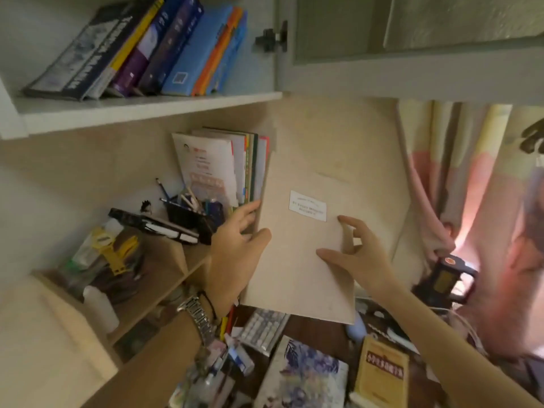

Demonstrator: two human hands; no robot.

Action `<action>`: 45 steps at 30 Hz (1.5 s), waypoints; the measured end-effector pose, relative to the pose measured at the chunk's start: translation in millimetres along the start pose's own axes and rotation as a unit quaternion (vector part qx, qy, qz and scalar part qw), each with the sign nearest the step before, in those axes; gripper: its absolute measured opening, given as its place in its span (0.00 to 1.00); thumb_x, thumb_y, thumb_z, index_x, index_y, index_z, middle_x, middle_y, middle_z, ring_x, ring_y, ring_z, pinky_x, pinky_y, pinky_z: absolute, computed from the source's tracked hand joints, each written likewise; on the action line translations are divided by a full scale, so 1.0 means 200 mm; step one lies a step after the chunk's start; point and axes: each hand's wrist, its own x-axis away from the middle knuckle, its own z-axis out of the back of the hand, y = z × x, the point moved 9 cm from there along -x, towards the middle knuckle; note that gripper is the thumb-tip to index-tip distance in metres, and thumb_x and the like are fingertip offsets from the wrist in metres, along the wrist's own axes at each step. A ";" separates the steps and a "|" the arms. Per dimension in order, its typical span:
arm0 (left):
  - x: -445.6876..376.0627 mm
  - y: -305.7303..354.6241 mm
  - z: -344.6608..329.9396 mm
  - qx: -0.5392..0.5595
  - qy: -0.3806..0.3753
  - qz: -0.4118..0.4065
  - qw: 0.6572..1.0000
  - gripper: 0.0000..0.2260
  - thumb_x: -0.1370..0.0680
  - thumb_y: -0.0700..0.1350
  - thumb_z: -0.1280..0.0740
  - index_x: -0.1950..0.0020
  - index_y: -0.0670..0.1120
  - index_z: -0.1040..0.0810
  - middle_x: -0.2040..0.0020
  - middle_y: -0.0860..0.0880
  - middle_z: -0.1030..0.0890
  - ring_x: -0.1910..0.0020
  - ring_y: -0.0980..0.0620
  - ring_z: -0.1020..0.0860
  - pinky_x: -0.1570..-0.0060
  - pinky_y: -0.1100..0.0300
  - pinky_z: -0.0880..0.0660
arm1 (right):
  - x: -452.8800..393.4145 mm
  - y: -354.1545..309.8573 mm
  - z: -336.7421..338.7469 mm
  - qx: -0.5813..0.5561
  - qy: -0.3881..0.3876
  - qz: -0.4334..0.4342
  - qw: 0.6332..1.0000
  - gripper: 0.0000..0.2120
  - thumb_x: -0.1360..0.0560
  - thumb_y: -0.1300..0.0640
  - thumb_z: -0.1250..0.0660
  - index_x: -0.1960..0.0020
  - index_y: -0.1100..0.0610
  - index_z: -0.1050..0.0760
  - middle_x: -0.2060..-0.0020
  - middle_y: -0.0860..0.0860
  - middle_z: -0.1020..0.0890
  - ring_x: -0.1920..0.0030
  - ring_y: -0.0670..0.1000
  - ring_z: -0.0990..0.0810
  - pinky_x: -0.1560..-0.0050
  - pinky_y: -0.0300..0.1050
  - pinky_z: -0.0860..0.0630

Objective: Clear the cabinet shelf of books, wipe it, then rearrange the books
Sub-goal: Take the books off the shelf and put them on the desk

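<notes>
- We hold a large beige book point(306, 242) with a white label, upright at centre frame, in front of the wall below the cabinet.
- Left hand point(235, 254): its grip is closed on the book's left edge, thumb on the front cover, fingers reaching behind toward the neighbouring stack.
- Right hand point(353, 254): thumb and fingertips pinch the book's right edge near mid-height; the other fingers are spread loosely.
- Just left of the held book, a row of upright books point(229, 166) stands on the lower wooden shelf point(164, 278), touching or nearly touching the beige cover; we cannot tell which.
- Upper left of the frame: the white cabinet shelf point(147, 107) carries a leaning row of books point(141, 48) in black, purple, blue and orange. The cabinet door point(412, 39) hangs open at upper right.
- Bottom of the frame: two more books point(379, 375) lie on a cluttered tabletop point(318, 328) beside a keyboard point(265, 328).
- A pen holder point(188, 210) and assorted clutter fill the shelf at centre left.
- No cloth is in view.
- Our judgement on progress: unclear which phase this is. The cabinet shelf holds books, so either clearing is unfinished or rearranging has begun.
- Whether the beige book is going in or coming out, we cannot say from this view.
</notes>
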 end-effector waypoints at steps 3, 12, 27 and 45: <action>0.08 -0.28 -0.06 0.012 -0.022 0.069 0.997 0.22 0.26 0.35 0.32 0.34 0.49 0.27 0.42 0.53 0.19 0.53 0.60 0.18 0.55 0.63 0.21 | 0.10 0.23 -0.08 0.015 -0.024 -0.055 0.998 0.33 0.34 0.52 0.22 0.33 0.44 0.34 0.35 0.50 0.30 0.39 0.54 0.27 0.38 0.57 0.27; 0.40 -0.94 -0.20 -0.043 -0.079 0.225 0.970 0.19 0.27 0.33 0.34 0.41 0.53 0.28 0.48 0.54 0.18 0.58 0.64 0.19 0.58 0.66 0.22 | 0.43 0.78 -0.36 0.038 -0.093 -0.203 0.974 0.31 0.31 0.61 0.26 0.31 0.51 0.33 0.37 0.50 0.27 0.37 0.53 0.27 0.37 0.53 0.27; 0.82 -1.71 -0.36 -0.146 -0.183 0.362 0.903 0.22 0.27 0.32 0.34 0.34 0.44 0.28 0.43 0.50 0.20 0.50 0.53 0.22 0.62 0.70 0.28 | 0.91 1.33 -0.69 0.041 -0.128 -0.318 0.939 0.20 0.31 0.65 0.31 0.40 0.55 0.26 0.45 0.49 0.22 0.43 0.53 0.24 0.44 0.54 0.24; 0.82 -1.93 -0.42 -0.245 -0.221 0.308 0.893 0.19 0.26 0.35 0.35 0.35 0.43 0.24 0.44 0.46 0.19 0.51 0.52 0.21 0.54 0.62 0.23 | 0.94 1.57 -0.76 0.088 -0.140 -0.358 0.919 0.24 0.27 0.65 0.33 0.32 0.54 0.31 0.36 0.54 0.27 0.46 0.49 0.27 0.57 0.39 0.22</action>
